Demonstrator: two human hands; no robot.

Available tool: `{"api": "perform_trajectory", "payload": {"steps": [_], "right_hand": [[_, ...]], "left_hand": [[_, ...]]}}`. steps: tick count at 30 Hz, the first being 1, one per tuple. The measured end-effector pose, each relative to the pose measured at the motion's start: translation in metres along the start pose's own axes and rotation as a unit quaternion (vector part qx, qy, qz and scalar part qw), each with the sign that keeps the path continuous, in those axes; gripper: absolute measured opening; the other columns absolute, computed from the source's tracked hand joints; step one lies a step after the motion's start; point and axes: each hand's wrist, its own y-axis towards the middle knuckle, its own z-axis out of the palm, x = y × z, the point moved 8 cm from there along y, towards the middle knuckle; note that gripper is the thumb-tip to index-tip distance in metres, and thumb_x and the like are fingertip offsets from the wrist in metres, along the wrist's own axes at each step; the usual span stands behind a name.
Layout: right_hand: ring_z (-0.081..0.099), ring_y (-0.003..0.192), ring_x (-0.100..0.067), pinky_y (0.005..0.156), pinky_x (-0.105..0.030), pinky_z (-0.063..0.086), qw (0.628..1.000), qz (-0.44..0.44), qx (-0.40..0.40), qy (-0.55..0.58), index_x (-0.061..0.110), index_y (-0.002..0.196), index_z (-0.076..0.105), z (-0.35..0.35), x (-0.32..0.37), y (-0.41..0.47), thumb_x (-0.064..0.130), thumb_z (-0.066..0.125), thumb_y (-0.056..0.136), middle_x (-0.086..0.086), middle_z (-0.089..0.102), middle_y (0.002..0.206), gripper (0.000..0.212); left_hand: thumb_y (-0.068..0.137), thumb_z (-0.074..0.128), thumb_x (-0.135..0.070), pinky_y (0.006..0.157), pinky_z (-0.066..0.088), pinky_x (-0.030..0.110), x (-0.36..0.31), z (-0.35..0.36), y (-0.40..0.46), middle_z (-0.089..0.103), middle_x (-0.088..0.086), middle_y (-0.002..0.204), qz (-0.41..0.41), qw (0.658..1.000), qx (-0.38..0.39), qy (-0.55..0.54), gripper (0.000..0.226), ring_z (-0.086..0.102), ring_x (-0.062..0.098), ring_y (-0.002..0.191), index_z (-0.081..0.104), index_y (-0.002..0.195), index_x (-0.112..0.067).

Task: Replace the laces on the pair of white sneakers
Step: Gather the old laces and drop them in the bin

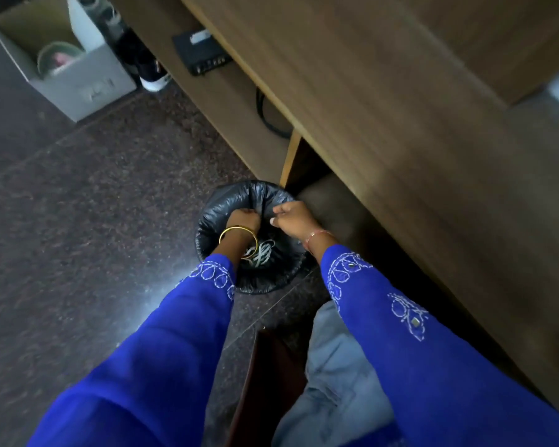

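Arms stretched down over a bin (273,282), left hand (243,221) and right hand (293,219) both curled, fingers pinching its black liner (239,196), white laces (262,253) inside.

Both hands reach into a bin (226,204) lined with a black bag, standing on the dark floor (94,195) beside the worktop (384,91). The left hand (243,221) and right hand (292,219) each pinch the liner's far edge. White laces (262,253) lie inside.

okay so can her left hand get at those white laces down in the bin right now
Probably yes: the left hand is already inside the bin liner, the white laces lie uncovered below its wrist, though its fingers look curled on the liner.
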Motion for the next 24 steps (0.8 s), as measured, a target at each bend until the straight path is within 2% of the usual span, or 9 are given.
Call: {"api": "perform_trajectory", "payload": {"steps": [3,6,10,12,14,16,19,22,24], "right_hand": [[0.058,0.094,-0.030,0.083,-0.031,0.045,0.999,-0.036,-0.017,-0.008,-0.024,0.100,0.057,-0.023,0.022,-0.027,-0.002,0.057,0.084,-0.028,0.063,0.097,0.028],[0.046,0.079,-0.019,0.071,-0.033,0.041,0.997,-0.051,-0.050,0.013,-0.023,0.094,0.058,-0.048,0.036,-0.058,0.001,0.057,0.084,-0.029,0.059,0.082,0.026],[0.039,0.058,-0.013,0.051,-0.021,0.029,0.997,-0.062,-0.050,-0.006,-0.009,0.098,0.063,-0.076,0.061,-0.105,0.010,0.057,0.088,-0.005,0.045,0.063,0.022],[0.042,0.070,-0.015,0.051,-0.019,0.028,0.994,-0.087,-0.071,0.003,-0.010,0.105,0.061,-0.097,0.071,-0.134,0.012,0.057,0.089,-0.007,0.048,0.075,0.028],[0.042,0.078,-0.017,0.055,-0.022,0.032,0.989,-0.114,-0.099,0.001,-0.004,0.098,0.064,-0.120,0.076,-0.161,0.012,0.058,0.088,-0.009,0.048,0.080,0.020],[0.045,0.078,-0.019,0.066,-0.026,0.037,0.982,-0.131,-0.133,0.005,-0.001,0.089,0.065,-0.142,0.075,-0.186,0.011,0.060,0.086,-0.010,0.051,0.079,0.013],[0.051,0.085,-0.018,0.076,-0.026,0.037,0.975,-0.135,-0.178,0.000,-0.003,0.094,0.067,-0.175,0.063,-0.223,0.013,0.061,0.086,-0.012,0.060,0.091,0.019],[0.058,0.101,-0.029,0.075,-0.026,0.038,0.968,-0.132,-0.212,0.007,-0.009,0.102,0.065,-0.206,0.044,-0.259,0.011,0.058,0.088,-0.020,0.064,0.109,0.025],[0.054,0.113,-0.035,0.070,-0.028,0.038,0.963,-0.132,-0.235,0.014,-0.015,0.107,0.060,-0.227,0.028,-0.278,0.006,0.055,0.089,-0.027,0.060,0.117,0.028]], "left_hand": [[0.090,0.042,-0.005,0.097,0.041,0.038,-0.026,-0.007,-0.024,0.058,0.026,0.120,0.041,0.999,-0.012,-0.012,0.031,0.053,0.037,0.114,0.061,0.113,0.004],[0.092,0.043,-0.009,0.097,0.038,0.036,-0.052,-0.023,-0.059,0.055,0.025,0.125,0.091,0.995,-0.040,0.004,0.033,0.050,0.037,0.118,0.057,0.121,0.000],[0.092,0.042,-0.010,0.101,0.033,0.031,-0.085,-0.047,-0.098,0.050,0.021,0.135,0.154,0.984,-0.083,0.031,0.039,0.045,0.032,0.126,0.051,0.130,-0.004],[0.094,0.041,-0.011,0.099,0.033,0.030,-0.108,-0.058,-0.127,0.050,0.021,0.134,0.195,0.974,-0.104,0.048,0.038,0.045,0.034,0.125,0.051,0.130,-0.004],[0.094,0.040,-0.010,0.097,0.035,0.032,-0.133,-0.061,-0.156,0.052,0.022,0.132,0.237,0.962,-0.120,0.068,0.037,0.047,0.035,0.123,0.052,0.128,-0.004],[0.093,0.040,-0.010,0.098,0.035,0.032,-0.154,-0.057,-0.183,0.051,0.021,0.133,0.282,0.947,-0.126,0.091,0.039,0.046,0.035,0.124,0.050,0.131,-0.004],[0.093,0.040,-0.009,0.100,0.034,0.033,-0.181,-0.039,-0.223,0.050,0.022,0.133,0.331,0.929,-0.123,0.112,0.040,0.045,0.036,0.124,0.047,0.133,-0.005],[0.095,0.041,-0.013,0.100,0.035,0.033,-0.204,-0.009,-0.259,0.051,0.019,0.133,0.374,0.912,-0.105,0.133,0.040,0.045,0.035,0.124,0.046,0.134,-0.008],[0.095,0.041,-0.014,0.100,0.035,0.033,-0.217,0.016,-0.279,0.051,0.018,0.134,0.400,0.900,-0.088,0.149,0.040,0.044,0.035,0.125,0.045,0.135,-0.008]]}}
